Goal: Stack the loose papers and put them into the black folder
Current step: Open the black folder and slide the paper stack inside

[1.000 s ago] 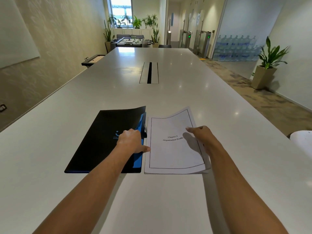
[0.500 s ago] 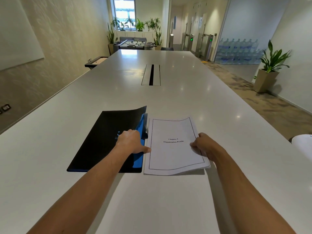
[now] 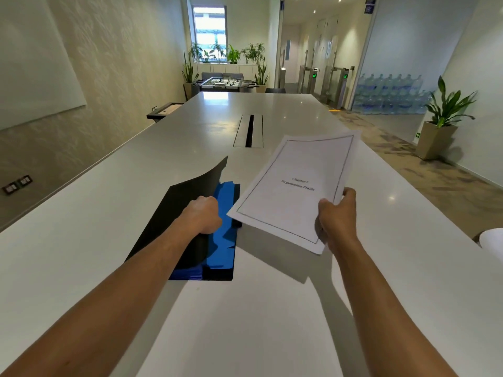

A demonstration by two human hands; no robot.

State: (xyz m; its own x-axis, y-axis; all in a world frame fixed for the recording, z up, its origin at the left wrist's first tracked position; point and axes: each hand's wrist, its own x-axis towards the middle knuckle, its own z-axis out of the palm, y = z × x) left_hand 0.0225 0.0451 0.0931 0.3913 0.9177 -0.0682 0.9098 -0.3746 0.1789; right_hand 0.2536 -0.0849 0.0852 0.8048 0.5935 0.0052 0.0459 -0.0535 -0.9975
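The black folder (image 3: 174,213) lies on the white table (image 3: 81,240) in front of me, slightly left of centre. My left hand (image 3: 202,214) grips the edge of its black front cover and holds it raised, which shows the blue inside (image 3: 223,240). To the right, the stack of white papers (image 3: 296,189) is lifted off the table, tilted, its top sheet printed with a border and a chapter title. My right hand (image 3: 336,220) pinches the stack at its near right corner. The papers' left corner hangs just above the folder's right edge.
A cable slot (image 3: 249,130) runs along the middle of the long table farther away. A white object (image 3: 492,242) pokes in at the right edge. Beyond the table's right edge are the carpet floor, a potted plant (image 3: 441,123) and stacked water bottles (image 3: 389,96).
My right hand has picked the paper stack up off the table and tilted it. My left hand has lifted the folder's cover, exposing the blue inside.
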